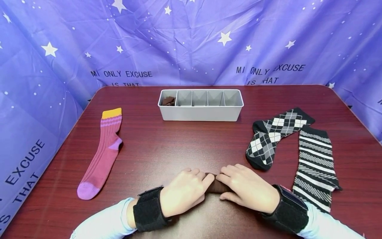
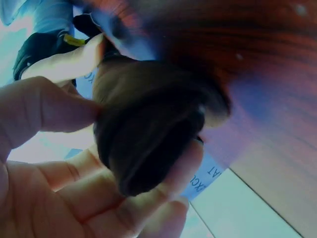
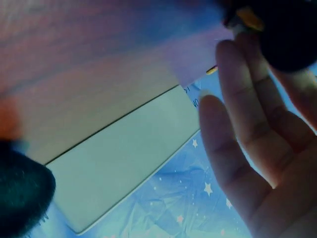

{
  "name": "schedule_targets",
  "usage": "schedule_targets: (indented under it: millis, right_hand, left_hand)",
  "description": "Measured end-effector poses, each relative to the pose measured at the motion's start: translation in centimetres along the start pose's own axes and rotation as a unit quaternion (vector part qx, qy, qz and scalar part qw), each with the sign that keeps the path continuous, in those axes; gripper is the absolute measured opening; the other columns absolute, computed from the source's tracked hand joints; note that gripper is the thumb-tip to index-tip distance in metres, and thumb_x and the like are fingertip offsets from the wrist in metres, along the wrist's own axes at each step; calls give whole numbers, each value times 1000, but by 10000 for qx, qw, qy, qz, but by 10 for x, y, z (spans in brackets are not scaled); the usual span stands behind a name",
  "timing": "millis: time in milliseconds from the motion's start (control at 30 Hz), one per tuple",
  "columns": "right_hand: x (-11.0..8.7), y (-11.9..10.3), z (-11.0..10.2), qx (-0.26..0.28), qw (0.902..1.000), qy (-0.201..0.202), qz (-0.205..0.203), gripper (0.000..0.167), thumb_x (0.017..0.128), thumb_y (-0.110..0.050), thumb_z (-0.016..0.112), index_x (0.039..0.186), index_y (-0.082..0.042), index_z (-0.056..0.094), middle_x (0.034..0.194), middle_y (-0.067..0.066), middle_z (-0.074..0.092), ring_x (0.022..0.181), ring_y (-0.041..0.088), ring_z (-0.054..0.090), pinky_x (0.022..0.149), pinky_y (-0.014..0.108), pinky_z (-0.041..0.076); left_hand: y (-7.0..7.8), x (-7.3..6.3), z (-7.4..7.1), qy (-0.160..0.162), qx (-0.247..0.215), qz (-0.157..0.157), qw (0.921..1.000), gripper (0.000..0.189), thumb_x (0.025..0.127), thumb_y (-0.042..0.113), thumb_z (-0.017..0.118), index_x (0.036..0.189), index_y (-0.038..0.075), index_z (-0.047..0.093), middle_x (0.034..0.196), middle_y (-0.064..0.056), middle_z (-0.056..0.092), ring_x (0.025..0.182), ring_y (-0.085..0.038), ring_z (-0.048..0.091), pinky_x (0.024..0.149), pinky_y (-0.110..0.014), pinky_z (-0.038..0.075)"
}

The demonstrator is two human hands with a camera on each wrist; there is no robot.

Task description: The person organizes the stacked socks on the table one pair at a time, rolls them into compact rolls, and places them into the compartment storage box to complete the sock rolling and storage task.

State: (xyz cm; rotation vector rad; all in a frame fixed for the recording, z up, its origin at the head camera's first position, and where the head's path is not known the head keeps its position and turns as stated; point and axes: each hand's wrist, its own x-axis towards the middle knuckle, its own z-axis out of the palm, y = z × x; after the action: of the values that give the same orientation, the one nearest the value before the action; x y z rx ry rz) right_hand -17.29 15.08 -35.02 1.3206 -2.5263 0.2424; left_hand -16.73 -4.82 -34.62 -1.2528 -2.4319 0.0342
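Note:
A brown sock (image 1: 217, 186), folded into a short roll, is held low between both hands near the front of the table. My left hand (image 1: 185, 191) grips its left end; in the left wrist view thumb and fingers curve round the sock (image 2: 143, 114), whose folded opening shows. At the other end, my right hand (image 1: 249, 190) pinches the roll between thumb and fingers. Most of that grip is hidden in the right wrist view, where several fingers (image 3: 255, 119) extend beside a dark, blurred shape.
At the back stands a grey divided box (image 1: 203, 114) with a brown bundle (image 1: 168, 101) in its leftmost compartment. A pink sock (image 1: 102, 152) lies left. On the right lie an argyle sock (image 1: 264, 147) and a striped sock (image 1: 314, 162), close together. A starry curtain (image 1: 185, 43) hangs behind.

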Motion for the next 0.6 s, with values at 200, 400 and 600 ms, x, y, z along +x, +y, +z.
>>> schedule_targets:
  millis: [200,400,600]
  right_hand:
    - [1,-1,1,228,9997,38,86,21,70,-32,63,80,-19,50,71,-13,44,64,3,40,60,22,34]
    - [1,-2,1,650,9976,146,-163,18,70,-28,64,79,-18,52,91,-6,54,79,6,50,69,25,41]
    - [1,-4,1,1119,9922,261,-488,20,70,-29,65,72,-21,47,73,-14,45,65,-2,38,60,14,32]
  left_hand:
    - [-3,0,0,-259,-375,-13,9990,18,69,23,59,84,18,50,67,7,52,55,-9,49,45,-20,34]
    - [-2,0,2,-190,-647,46,9977,17,68,20,60,84,17,54,75,7,53,57,-9,49,48,-21,38]
    - [1,0,0,-272,-735,343,9963,16,67,17,61,80,16,53,73,8,54,59,-6,50,50,-20,39]
